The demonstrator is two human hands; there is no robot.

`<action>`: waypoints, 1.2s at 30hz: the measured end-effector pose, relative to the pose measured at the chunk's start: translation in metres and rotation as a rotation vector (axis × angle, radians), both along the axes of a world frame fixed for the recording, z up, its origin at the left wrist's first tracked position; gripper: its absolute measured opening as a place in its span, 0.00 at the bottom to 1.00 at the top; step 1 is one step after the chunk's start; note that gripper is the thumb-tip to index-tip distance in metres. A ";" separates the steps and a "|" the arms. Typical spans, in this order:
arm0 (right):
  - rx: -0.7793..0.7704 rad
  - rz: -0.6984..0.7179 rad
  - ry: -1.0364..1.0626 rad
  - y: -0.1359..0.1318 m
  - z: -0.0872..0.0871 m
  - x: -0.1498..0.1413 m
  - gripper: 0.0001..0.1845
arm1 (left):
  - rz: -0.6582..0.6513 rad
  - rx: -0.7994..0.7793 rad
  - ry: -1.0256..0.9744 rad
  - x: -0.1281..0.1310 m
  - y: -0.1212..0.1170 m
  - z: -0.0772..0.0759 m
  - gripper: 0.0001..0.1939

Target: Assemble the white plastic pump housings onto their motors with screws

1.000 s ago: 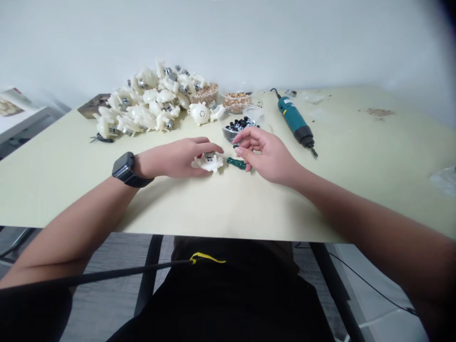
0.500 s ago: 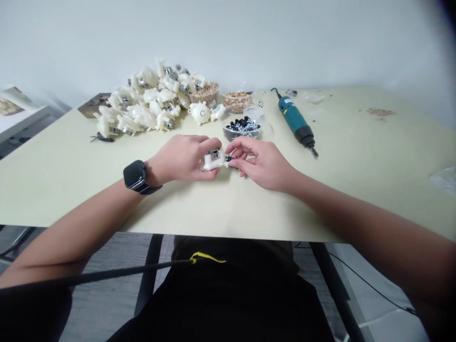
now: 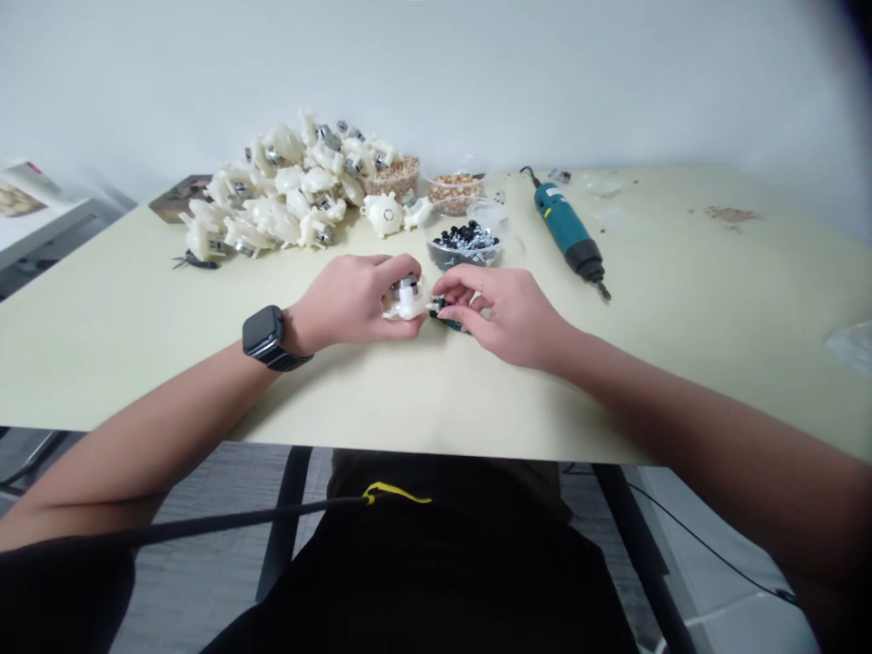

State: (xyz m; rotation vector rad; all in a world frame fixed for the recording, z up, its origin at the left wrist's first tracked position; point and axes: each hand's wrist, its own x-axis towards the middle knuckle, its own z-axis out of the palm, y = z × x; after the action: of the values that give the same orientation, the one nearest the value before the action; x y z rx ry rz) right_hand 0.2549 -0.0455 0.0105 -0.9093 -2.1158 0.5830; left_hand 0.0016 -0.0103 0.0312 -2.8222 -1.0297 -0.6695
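My left hand (image 3: 361, 302) is closed round a cream-white plastic part (image 3: 407, 302) with a silvery metal piece on its upper side. At that part's right end, my right hand (image 3: 508, 313) pinches with thumb and fingertips a small dark piece (image 3: 438, 303), too small to name. Below the right fingertips shows a dark green object (image 3: 448, 321), mostly hidden by the hand. Just behind both hands stands a clear tub (image 3: 464, 256) with black and silvery small parts in it.
Many similar cream-white plastic parts (image 3: 272, 218) are heaped at the back left, beside small dark pliers (image 3: 197, 262). Two more tubs (image 3: 455, 209) hold small brownish pieces. A teal power screwdriver (image 3: 569, 232) lies at the right, its cord toward the wall.
The cream-white part has turned slightly in my left hand. More of the dark green object shows under my right fingertips. Both hands stay in nearly the same place.
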 end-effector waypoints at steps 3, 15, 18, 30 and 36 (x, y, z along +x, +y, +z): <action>0.029 0.014 0.012 0.000 0.001 0.001 0.08 | -0.003 -0.077 -0.090 0.003 0.000 -0.002 0.22; 0.415 -0.105 -0.176 0.005 -0.010 -0.003 0.09 | -0.053 -0.271 -0.155 0.009 -0.004 -0.007 0.26; 0.420 -0.115 -0.212 0.006 -0.011 -0.003 0.10 | -0.101 -0.212 -0.174 0.011 -0.005 -0.013 0.30; 0.285 -0.161 -0.088 0.010 -0.009 -0.004 0.09 | -0.060 -0.018 -0.315 0.034 -0.022 -0.031 0.13; 0.010 -0.152 0.069 0.007 -0.002 -0.007 0.08 | -0.073 -0.072 -0.390 0.030 -0.017 -0.030 0.11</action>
State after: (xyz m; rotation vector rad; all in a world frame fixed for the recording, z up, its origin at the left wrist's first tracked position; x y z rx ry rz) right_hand 0.2482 -0.0381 0.0082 -1.0199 -1.9664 0.5182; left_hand 0.0315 -0.0278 0.0007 -2.8678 -1.0174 -1.2523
